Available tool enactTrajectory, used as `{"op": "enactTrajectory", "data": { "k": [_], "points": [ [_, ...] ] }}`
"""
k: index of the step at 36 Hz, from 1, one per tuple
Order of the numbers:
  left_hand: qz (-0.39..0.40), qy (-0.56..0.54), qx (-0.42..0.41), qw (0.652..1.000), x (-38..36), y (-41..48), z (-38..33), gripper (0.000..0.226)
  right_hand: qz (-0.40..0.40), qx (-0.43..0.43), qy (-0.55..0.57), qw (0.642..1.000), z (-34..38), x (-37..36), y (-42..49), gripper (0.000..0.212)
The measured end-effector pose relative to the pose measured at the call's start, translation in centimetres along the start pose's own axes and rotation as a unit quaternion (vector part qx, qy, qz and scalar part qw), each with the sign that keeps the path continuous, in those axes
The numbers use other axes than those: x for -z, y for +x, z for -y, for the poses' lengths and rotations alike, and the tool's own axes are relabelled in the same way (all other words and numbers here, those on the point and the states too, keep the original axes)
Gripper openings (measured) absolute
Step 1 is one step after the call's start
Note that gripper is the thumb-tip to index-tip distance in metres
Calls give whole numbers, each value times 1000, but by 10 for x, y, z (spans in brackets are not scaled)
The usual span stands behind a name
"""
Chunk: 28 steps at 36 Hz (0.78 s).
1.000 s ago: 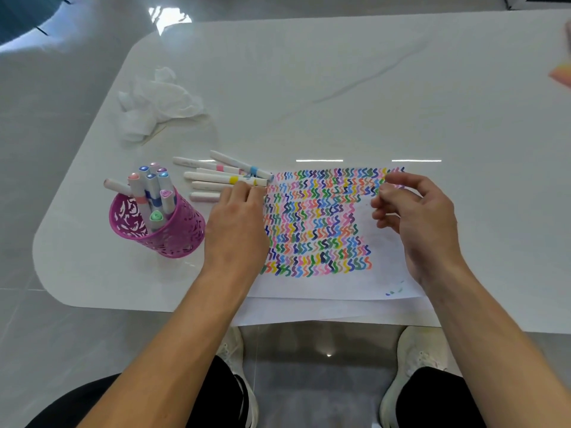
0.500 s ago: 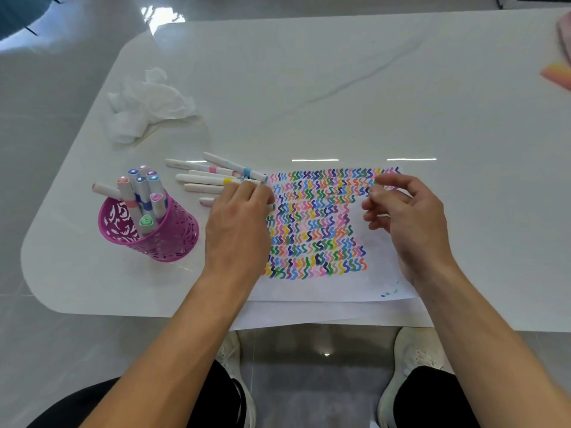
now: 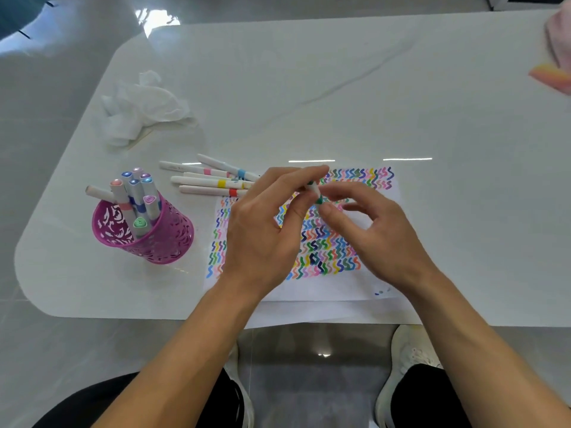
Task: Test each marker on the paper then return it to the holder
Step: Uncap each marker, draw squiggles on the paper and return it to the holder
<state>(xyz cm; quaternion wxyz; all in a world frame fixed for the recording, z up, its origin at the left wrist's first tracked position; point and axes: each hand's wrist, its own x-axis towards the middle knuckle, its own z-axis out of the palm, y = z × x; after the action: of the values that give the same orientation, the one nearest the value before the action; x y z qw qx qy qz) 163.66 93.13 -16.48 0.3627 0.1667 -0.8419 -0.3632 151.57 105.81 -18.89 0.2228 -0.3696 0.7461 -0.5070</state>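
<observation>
Left grip (image 3: pixel 267 228) round green marker (image 3: pixel 313 189)

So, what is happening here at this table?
A person is testing markers. The left hand holds a green marker above the paper, which is covered with coloured zigzags. The right hand seems to pinch its green end, maybe the cap. Several loose markers lie on the table beside the paper; others stand in the pink holder.
</observation>
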Motion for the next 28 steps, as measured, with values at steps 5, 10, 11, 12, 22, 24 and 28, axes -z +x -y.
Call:
{"op": "enactTrajectory", "data": {
  "k": [5,10,11,12,22,24,28],
  "points": [
    [5,-2,72,997,-2,-2,0,23,18,3,-41,999,-4,0,-1,29],
    [43,50,102,993,-4,-6,5,16,-2,21,-118,993,-7,6,-2,18],
    [59,75,99,991,-4,-6,6,16,-6,27,-137,990,-8,7,-2,16],
    [75,99,92,988,-4,-7,7,16,-8,33,-157,987,-9,9,-2,15],
    [215,188,47,957,-13,-12,7,25,20,42,-300,953,-15,16,-6,43],
    [209,186,49,959,-14,-12,7,24,27,36,-311,949,-16,17,-7,45],
    [192,181,53,963,-16,-11,7,21,23,38,-329,943,-17,18,-8,51]
  ]
}}
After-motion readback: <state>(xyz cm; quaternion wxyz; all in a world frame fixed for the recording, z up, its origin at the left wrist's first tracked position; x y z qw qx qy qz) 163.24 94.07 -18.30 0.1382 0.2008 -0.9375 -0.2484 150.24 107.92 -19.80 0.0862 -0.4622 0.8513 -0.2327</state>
